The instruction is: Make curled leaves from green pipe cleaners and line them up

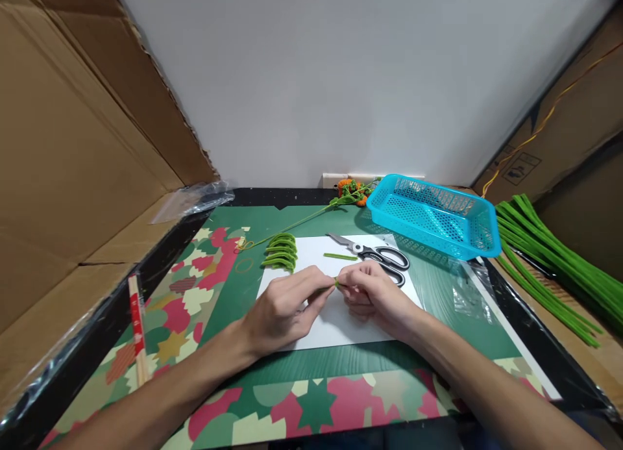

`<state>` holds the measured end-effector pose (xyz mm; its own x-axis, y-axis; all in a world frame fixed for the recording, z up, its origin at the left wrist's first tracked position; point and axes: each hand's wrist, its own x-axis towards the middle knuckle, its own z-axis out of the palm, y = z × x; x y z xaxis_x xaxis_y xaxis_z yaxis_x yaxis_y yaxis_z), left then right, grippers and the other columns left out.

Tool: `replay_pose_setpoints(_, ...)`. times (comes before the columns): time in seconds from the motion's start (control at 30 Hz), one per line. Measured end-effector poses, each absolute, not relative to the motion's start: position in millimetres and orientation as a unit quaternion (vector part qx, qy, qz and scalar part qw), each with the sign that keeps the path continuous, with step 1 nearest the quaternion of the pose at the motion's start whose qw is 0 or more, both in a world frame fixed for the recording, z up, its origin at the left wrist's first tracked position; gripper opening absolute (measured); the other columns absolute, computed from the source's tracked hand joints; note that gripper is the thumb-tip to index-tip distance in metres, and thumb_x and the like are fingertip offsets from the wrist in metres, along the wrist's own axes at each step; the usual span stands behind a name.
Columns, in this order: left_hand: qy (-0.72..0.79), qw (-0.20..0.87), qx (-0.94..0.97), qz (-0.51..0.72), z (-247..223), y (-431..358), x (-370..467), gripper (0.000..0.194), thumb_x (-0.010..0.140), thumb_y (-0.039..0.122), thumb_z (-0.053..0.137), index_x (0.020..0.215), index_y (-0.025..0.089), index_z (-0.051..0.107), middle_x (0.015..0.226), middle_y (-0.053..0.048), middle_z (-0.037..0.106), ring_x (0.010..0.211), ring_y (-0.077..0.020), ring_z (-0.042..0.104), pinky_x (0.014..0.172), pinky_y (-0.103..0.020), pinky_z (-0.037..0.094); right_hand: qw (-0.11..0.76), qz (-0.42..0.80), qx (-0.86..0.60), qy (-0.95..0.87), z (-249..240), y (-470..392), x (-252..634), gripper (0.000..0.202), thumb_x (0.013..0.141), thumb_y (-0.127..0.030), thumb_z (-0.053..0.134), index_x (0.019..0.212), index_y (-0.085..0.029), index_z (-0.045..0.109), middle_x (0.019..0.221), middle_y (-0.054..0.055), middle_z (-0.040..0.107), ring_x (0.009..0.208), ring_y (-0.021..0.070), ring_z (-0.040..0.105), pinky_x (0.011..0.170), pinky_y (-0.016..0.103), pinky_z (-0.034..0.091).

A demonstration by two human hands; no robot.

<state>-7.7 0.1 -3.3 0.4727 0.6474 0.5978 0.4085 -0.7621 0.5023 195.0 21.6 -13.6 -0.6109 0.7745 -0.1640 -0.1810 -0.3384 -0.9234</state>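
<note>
Left of the grip, curved green pieces (281, 252) lie on the edge of the white sheet (335, 326). The left hand (285, 307) and right hand (379, 297) pinch a small green piece (336, 282) between them, its long axis mostly hidden; a green strip (340, 256) lies crosswise just beyond, nearer the right hand.

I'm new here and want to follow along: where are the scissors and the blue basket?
Scissors (357, 248): head view, on the pivot.
Blue basket (433, 236): head view, on the front wall.
</note>
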Motion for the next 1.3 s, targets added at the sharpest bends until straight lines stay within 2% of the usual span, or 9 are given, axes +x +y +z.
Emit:
replay_pose_setpoints(0.13,0.412,0.347,0.754,0.376,-0.4,2.3,-5.6,0.009,0.097,0.022,0.065,0.092,0.017,0.071,0.08,-0.003,0.07,0.065,-0.012,0.061,0.057,-0.02,0.047,0.33,0.563,-0.325,-0.685,-10.3,23.1,206.3,0.033,0.098,-0.038,0.06,0.073,-0.018,0.063,0.06,-0.004,0.05,0.054,0.0099,0.04,0.052,0.024,0.029)
replay_pose_setpoints(0.23,0.441,0.588,0.603,0.311,2.4,4.7,-4.9,0.032,0.101,0.044,0.06,0.086,0.017,0.068,0.07,0.0,0.063,0.047,-0.0092,0.05,0.041,-0.019,0.037,0.323,0.382,-0.315,-0.807,-10.6,21.9,213.3,0.028,0.105,-0.029,0.051,0.085,-0.018,0.066,0.07,-0.001,0.058,0.061,0.0117,0.047,0.059,0.025,0.033)
replay_pose_setpoints(0.3,0.443,0.654,0.54,0.289,3.1,5.5,-4.6,0.037,0.099,0.05,0.063,0.082,0.017,0.066,0.065,0.002,0.058,0.041,-0.0073,0.043,0.036,-0.017,0.028,0.324,0.273,-0.292,-0.857,-13.3,21.1,216.4,0.025,0.106,-0.023,0.047,0.093,-0.017,0.067,0.077,0.002,0.062,0.065,0.0136,0.051,0.062,0.027,0.034)
replay_pose_setpoints(0.5,0.448,0.649,0.537,0.299,8.5,3.0,-1.6,0.035,0.092,0.049,0.074,0.082,0.017,0.067,0.064,0.003,0.054,0.044,-0.0068,0.044,0.038,-0.017,0.026,0.33,0.185,-0.274,-0.884,-16.0,18.0,216.6,0.023,0.104,-0.019,0.046,0.092,-0.016,0.065,0.076,0.003,0.059,0.063,0.0141,0.046,0.059,0.028,0.032)
replay_pose_setpoints(0.7,0.418,0.389,0.763,0.304,18.6,2.3,-8.2,0.019,0.097,0.03,0.068,0.09,0.018,0.081,0.083,-0.006,0.077,0.076,-0.0186,0.068,0.07,-0.026,0.052,0.349,0.543,-0.335,-0.686,-7.4,16.4,205.6,0.022,0.092,-0.028,0.06,0.074,-0.017,0.066,0.058,-0.004,0.051,0.051,0.0099,0.039,0.05,0.024,0.03)
replay_pose_setpoints(0.8,0.359,0.219,0.866,0.271,13.8,2.1,-14.1,0.025,0.1,0.021,0.057,0.097,0.017,0.082,0.086,-0.009,0.078,0.075,-0.0199,0.068,0.071,-0.029,0.051,0.281,0.734,-0.337,-0.518,-10.3,20.5,201.2,0.019,0.083,-0.029,0.059,0.066,-0.02,0.058,0.05,-0.01,0.035,0.042,0.0073,0.021,0.041,0.023,0.02)
replay_pose_setpoints(0.9,0.319,0.128,0.905,0.25,4.3,2.7,-15.8,0.029,0.1,0.017,0.054,0.096,0.016,0.082,0.083,-0.011,0.076,0.074,-0.0213,0.067,0.068,-0.031,0.049,0.251,0.772,-0.347,-0.469,-14.4,24.1,199.6,0.019,0.079,-0.029,0.06,0.063,-0.021,0.054,0.05,-0.012,0.03,0.042,0.0061,0.012,0.039,0.023,0.012)
replay_pose_setpoints(1.1,0.426,0.31,0.775,0.348,8.0,5.2,-6.2,0.02,0.098,0.025,0.064,0.088,0.019,0.08,0.082,-0.005,0.078,0.073,-0.018,0.068,0.072,-0.027,0.051,0.319,0.562,-0.347,-0.68,-7.3,24.4,208.1,0.032,0.1,-0.04,0.06,0.078,-0.018,0.066,0.06,-0.004,0.052,0.054,0.0107,0.043,0.053,0.024,0.032)
replay_pose_setpoints(1.3,0.442,0.526,0.645,0.334,15.0,4.0,-4.0,0.03,0.095,0.042,0.071,0.081,0.016,0.076,0.055,0.002,0.058,0.045,-0.0099,0.044,0.043,-0.021,0.033,0.332,0.357,-0.292,-0.823,-3.4,20.7,220.5,0.027,0.111,-0.034,0.048,0.099,-0.02,0.068,0.085,0.002,0.067,0.073,0.0149,0.057,0.07,0.027,0.041)
